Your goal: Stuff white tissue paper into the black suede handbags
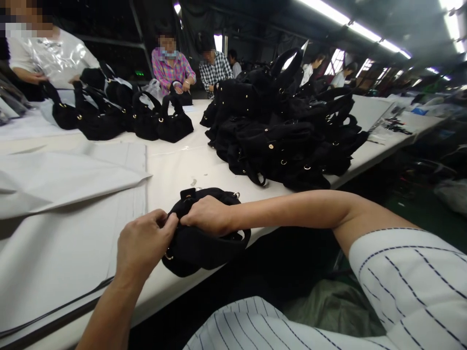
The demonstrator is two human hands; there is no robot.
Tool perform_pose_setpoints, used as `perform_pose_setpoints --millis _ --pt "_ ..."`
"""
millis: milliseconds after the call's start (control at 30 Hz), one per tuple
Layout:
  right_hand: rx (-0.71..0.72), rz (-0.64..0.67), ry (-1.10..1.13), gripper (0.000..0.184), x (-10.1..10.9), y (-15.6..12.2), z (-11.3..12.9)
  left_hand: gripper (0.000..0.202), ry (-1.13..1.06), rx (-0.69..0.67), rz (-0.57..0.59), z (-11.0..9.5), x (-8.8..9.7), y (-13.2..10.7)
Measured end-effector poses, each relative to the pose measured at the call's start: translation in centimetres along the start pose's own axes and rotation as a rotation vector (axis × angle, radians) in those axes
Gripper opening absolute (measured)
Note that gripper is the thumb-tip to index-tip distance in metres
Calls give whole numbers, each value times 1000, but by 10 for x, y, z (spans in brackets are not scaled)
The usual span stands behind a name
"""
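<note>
A black handbag (211, 250) with gold-coloured rings lies at the near edge of the white table, its handle toward me. My left hand (148, 243) pinches the bag's upper edge on the left side, thumb and fingers pressed together. Close beside it, my right hand (206, 216) is closed on the same edge, reaching across the bag's top. A small black tab with a gold-coloured fitting stands up just behind my right hand. The fingertips of both hands are partly hidden by the dark fabric.
A large heap of black handbags (270, 126) rises at the back right. More finished-looking black bags (105, 114) stand in a row at the back left. White sheeting (65, 214) covers the table's left side. Several people work across the table, one in a pink checked shirt (173, 70).
</note>
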State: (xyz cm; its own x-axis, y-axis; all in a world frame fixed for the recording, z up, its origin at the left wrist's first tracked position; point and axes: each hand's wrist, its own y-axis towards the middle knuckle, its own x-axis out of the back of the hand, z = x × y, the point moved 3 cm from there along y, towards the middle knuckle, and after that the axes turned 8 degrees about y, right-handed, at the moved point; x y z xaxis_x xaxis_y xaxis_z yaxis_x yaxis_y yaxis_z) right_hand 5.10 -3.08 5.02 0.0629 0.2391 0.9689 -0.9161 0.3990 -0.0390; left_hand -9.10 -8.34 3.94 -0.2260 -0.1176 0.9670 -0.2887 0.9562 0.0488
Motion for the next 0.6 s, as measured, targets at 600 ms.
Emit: perform_pose_setpoints --millis 600 --pt "-191 -540 631 17 -3 5 -49 39 -497 46 -151 -2 -18 1"
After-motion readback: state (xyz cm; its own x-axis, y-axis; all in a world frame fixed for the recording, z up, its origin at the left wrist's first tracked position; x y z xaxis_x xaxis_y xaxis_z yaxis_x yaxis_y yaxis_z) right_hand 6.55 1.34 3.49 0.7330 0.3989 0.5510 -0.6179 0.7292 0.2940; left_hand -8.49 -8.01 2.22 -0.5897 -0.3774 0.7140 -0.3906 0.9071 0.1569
